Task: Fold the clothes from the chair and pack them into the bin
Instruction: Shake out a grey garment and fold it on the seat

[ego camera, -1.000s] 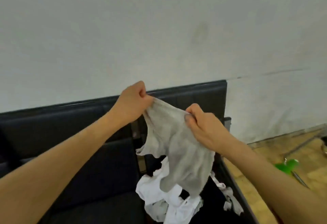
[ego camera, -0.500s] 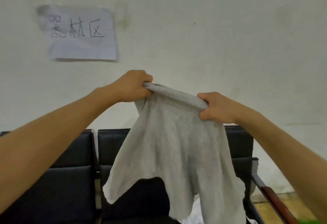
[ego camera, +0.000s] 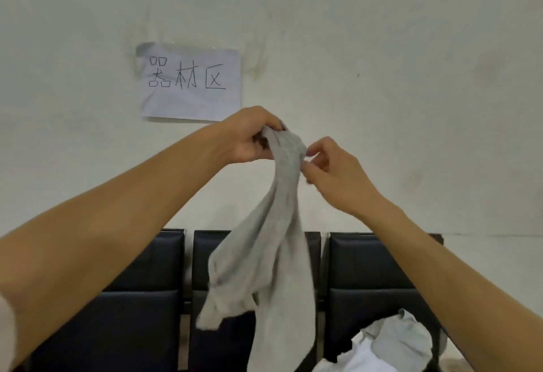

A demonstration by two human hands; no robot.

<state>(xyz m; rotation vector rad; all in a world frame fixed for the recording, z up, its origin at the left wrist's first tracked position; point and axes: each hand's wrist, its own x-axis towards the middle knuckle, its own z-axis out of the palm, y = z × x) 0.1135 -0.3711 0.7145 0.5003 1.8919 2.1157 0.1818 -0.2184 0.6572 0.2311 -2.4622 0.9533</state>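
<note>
Nearest, pale clothes lie heaped on the right seat of the black chair. Above it, a grey garment hangs bunched in mid-air, gathered at its top. The left hand grips that top edge with curled fingers, while the right hand pinches the cloth just beside it. Farthest, a paper sign with handwritten characters is stuck to the white wall.

Two hands: left hand, right hand. One grey garment, three black chairs, one paper sign, one clothes pile.
</note>
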